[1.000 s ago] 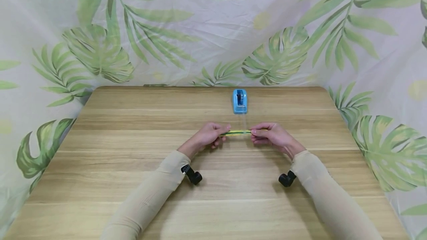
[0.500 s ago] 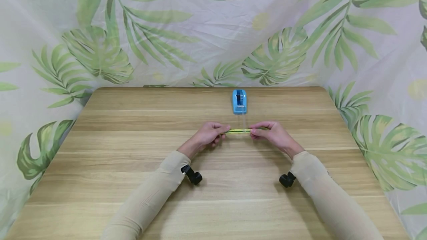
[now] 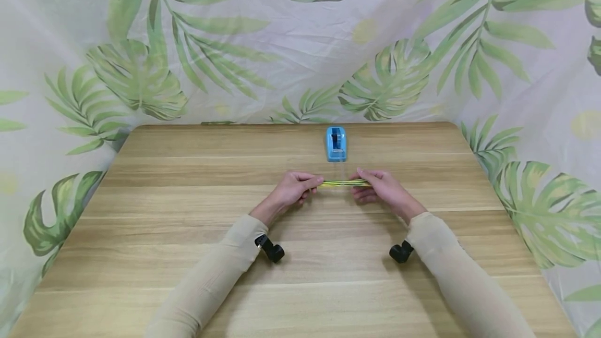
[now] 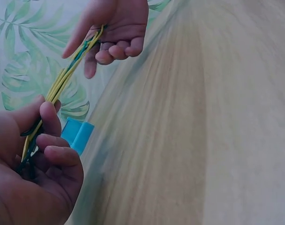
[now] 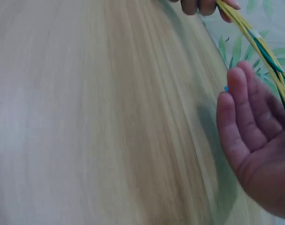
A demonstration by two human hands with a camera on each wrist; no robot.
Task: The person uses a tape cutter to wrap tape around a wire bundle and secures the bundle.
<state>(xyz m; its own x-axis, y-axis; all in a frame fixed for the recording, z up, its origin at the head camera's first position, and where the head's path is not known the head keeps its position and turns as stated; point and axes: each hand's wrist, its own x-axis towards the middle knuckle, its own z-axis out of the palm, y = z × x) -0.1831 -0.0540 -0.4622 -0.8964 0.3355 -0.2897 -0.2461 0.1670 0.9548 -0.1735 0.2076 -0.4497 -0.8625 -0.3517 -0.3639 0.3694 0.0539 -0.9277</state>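
Observation:
A thin bundle of yellow and green cords (image 3: pixel 333 183) stretches between the two hands over the wooden table. My left hand (image 3: pixel 291 189) pinches its left end between thumb and fingers; loops of cord run down into that palm in the left wrist view. At the other end my right hand (image 3: pixel 385 189) has its thumb raised and its fingers extended, with the cord ends (image 5: pixel 273 63) lying loosely beside them. A small pale patch shows around the bundle near its middle. Behind it sits a blue tape dispenser (image 3: pixel 336 145), a faint clear strip reaching from it toward the bundle.
The wooden table (image 3: pixel 211 254) spreads out under both forearms. A leaf-print cloth (image 3: pixel 300 56) hangs right behind its far edge, where the tape dispenser stands. Both wrists carry small black cameras.
My right hand has loosened its pinch on the bundle: its thumb has lifted and its fingers have spread. The left hand keeps its hold and has hardly moved.

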